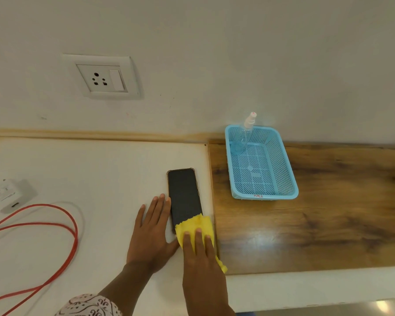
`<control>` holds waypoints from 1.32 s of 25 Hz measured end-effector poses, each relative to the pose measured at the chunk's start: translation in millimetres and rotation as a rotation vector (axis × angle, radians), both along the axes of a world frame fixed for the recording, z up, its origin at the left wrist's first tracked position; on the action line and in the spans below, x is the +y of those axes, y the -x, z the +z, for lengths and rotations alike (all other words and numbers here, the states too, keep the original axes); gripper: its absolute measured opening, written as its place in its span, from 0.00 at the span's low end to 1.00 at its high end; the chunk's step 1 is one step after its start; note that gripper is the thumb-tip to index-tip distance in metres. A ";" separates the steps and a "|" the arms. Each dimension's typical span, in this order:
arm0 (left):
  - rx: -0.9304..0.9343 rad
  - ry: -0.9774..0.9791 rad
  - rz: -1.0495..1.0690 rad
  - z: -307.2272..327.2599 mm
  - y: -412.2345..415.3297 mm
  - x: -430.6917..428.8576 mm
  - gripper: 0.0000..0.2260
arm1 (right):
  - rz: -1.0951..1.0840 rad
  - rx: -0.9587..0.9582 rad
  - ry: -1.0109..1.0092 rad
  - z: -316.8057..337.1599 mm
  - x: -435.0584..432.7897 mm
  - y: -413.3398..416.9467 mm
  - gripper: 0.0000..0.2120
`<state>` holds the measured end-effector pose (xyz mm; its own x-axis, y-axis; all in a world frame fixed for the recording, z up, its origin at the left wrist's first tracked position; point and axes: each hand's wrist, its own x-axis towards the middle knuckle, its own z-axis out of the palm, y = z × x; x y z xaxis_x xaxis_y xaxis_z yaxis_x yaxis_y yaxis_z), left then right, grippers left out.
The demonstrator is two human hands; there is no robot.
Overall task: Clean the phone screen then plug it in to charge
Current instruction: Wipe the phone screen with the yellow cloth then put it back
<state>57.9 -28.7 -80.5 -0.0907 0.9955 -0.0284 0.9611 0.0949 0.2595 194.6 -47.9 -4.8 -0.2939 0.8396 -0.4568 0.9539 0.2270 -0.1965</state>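
Head view: your left hand (151, 233) lies flat, fingers straight, at 8 o'clock of the black rectangular phone (184, 195) on the white worktop (100, 167), likely bracing it against sliding. Your right hand (201, 252) keeps its grip spread too, pressing the yellow scalloped cloth (195, 225) onto the screen's 6 o'clock end. The white charger block (9, 195) lies at 9 o'clock.

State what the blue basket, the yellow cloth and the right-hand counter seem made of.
The blue basket: moulded plastic, perforated walls, slight sheen. The yellow cloth: soft fabric, likely microfibre, zigzag-cut edge. The right-hand counter: wood-grain surface, glossy glare; possibly laminate.
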 end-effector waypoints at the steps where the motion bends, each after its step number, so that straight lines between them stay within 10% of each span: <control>1: 0.000 0.003 -0.007 0.6 0.4 -0.2 0.38 | -0.004 0.052 0.028 13.6 2.3 -3.0 0.36; 9: 0.011 -0.027 0.013 7.1 -3.5 1.2 0.39 | -0.085 0.467 -0.203 74.1 100.8 -3.4 0.26; 18: -0.005 -0.028 0.000 8.6 -3.3 1.4 0.40 | -0.092 0.014 -0.086 3.5 147.6 61.3 0.29; 33: -0.024 -0.029 -0.018 10.6 0.5 0.6 0.38 | 0.314 0.008 -0.202 -17.2 105.1 43.7 0.29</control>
<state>57.4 -28.1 -69.9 -0.0720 0.9974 -0.0014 0.9560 0.0694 0.2851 150.9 57.2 -22.0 -0.5543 0.7810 -0.2878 0.8303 0.5430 -0.1255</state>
